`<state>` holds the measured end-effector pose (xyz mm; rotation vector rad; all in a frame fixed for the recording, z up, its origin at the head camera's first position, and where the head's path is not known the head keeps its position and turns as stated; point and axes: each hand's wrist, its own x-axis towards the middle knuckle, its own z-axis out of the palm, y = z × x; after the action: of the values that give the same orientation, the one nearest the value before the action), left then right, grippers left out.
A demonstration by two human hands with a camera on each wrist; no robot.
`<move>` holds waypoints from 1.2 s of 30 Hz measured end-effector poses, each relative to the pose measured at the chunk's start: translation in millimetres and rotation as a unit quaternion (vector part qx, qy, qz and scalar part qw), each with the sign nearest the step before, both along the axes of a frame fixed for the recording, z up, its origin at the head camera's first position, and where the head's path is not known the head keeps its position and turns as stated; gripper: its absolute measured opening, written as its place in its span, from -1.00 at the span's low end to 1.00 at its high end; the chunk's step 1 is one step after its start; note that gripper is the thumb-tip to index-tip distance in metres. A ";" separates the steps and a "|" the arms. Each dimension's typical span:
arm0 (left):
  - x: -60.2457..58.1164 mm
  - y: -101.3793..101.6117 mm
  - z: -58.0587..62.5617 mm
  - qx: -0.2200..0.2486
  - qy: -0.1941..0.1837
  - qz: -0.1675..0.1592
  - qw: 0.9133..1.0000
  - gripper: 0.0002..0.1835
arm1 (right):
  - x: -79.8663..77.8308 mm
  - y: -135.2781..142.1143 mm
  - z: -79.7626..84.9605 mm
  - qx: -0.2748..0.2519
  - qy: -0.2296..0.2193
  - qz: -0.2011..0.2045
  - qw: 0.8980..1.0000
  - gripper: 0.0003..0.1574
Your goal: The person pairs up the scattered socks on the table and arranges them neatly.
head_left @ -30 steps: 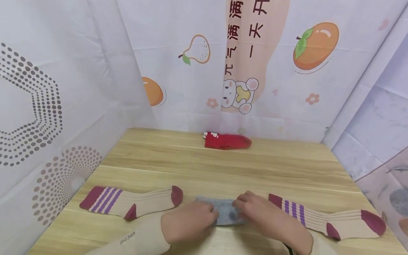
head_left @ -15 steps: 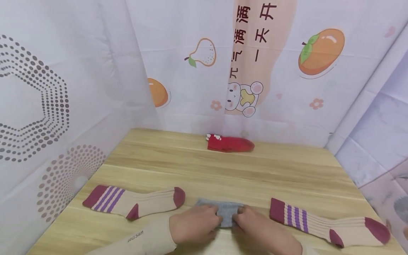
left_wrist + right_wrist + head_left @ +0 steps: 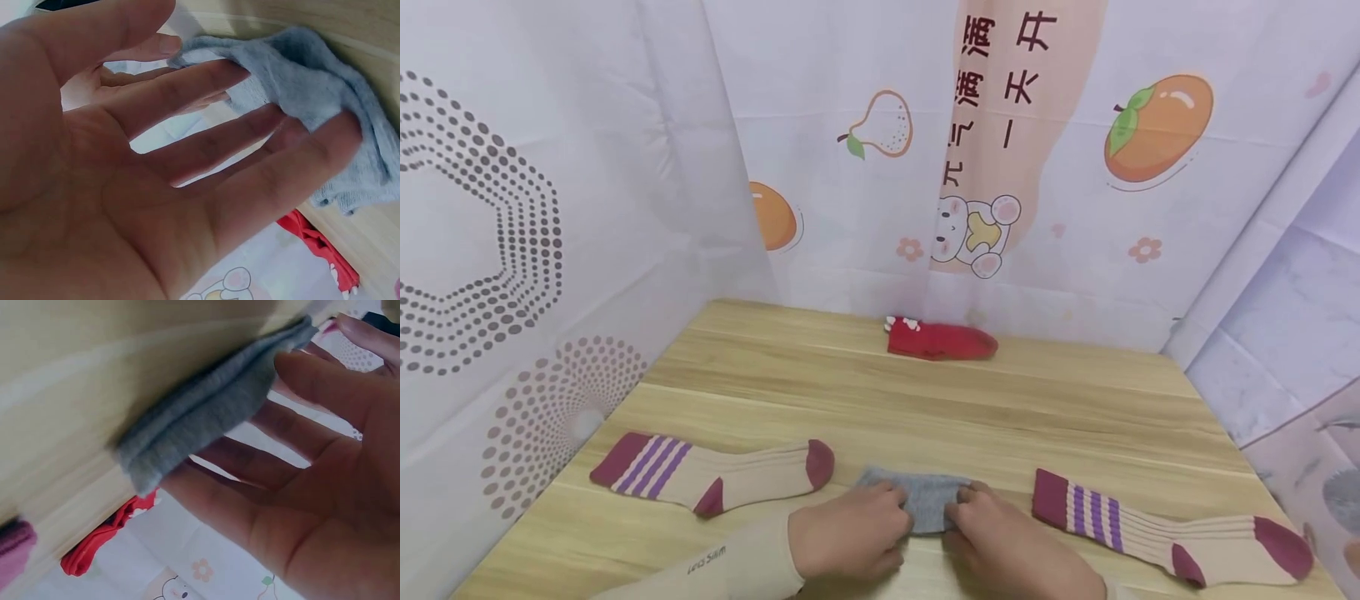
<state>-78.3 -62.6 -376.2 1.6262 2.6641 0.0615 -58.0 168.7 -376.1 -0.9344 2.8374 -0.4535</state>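
Note:
A folded grey knit sock (image 3: 931, 500) lies on the wooden table in front of me, between both hands. My left hand (image 3: 857, 529) rests on its left part; in the left wrist view its nearly straight fingers (image 3: 275, 178) touch the cloth, and the thumb stands apart. At the right end, my right hand (image 3: 1003, 529) touches the sock. The right wrist view shows extended fingers (image 3: 215, 500) with their tips hidden behind the folded layers (image 3: 206, 415), and the thumb (image 3: 312, 378) beside the edge.
A cream sock with maroon and purple bands (image 3: 752, 479) lies left, toe pointing right. Its match (image 3: 1150, 525) lies right. Near the back edge is a red sock (image 3: 947, 342) with white trim. Printed curtains (image 3: 820, 208) stand behind and at both sides.
My right hand has drawn down and left to the grey sock's right end, nearer the left hand. A dark spot seen earlier on the sock no longer shows. The head view has shifted slightly.

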 end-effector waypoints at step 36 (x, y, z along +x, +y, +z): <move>-91.9 22.2 -1.2 -0.013 -0.124 0.050 0.991 -0.82 | -95.0 15.9 -9.8 -0.025 0.031 0.039 0.998 -0.79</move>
<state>-170.2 -40.4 -377.3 1.3742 2.5423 0.2152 -153.0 184.5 -385.9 -1.0819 2.8445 -0.4978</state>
